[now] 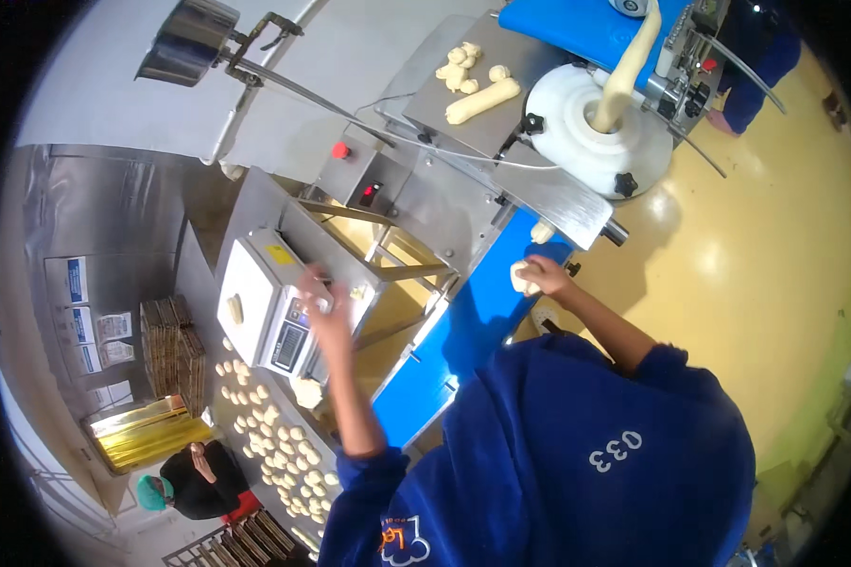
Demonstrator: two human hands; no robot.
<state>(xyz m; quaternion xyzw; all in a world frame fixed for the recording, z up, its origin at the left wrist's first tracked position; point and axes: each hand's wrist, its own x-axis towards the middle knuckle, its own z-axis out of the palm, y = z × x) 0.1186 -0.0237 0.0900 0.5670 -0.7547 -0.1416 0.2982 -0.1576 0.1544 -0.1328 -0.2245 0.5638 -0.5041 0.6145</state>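
My right hand is closed round a pale dough piece above the blue conveyor belt. Just beyond it, another dough piece shows on the belt under the metal cover. My left hand is blurred beside the white weighing scale, near its display; its fingers look spread, and I see nothing between them. One small dough piece lies on the scale's pan. A long dough rope runs down into the white round funnel of the machine.
Several dough pieces cover the metal table at the left. A dough log and lumps rest on the machine's steel top. A red button sits on a control box. Another person in a green cap stands at the lower left.
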